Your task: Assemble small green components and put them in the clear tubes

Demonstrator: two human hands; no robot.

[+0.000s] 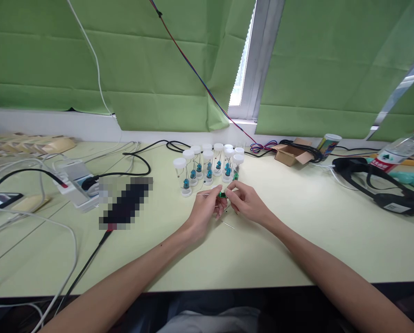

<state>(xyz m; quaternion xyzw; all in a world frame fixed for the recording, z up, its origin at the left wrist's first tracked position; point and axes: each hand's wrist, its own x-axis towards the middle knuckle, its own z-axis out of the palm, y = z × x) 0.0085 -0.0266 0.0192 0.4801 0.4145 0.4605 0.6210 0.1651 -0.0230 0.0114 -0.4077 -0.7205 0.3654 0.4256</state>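
Note:
My left hand (204, 210) is closed around a small green part (222, 195) above the table. A thin metal wire (202, 194) sticks out to the left of these fingers. From the right, my right hand (246, 200) pinches at the same green part, its fingertips touching or very near it. Just beyond both hands stands a group of several clear tubes with white caps (179, 163). Small blue parts (186, 184) on thin wires show inside most of them. Another thin metal rod (228, 225) lies on the table below my hands.
At the left are a power strip (77, 185), loose cables and a blurred-out dark object (127, 203). At the right stand an open cardboard box (290, 153), a can (329, 145), a black headset (397, 194) and a plastic bottle (397, 150). The table's front edge (228, 290) runs under my forearms.

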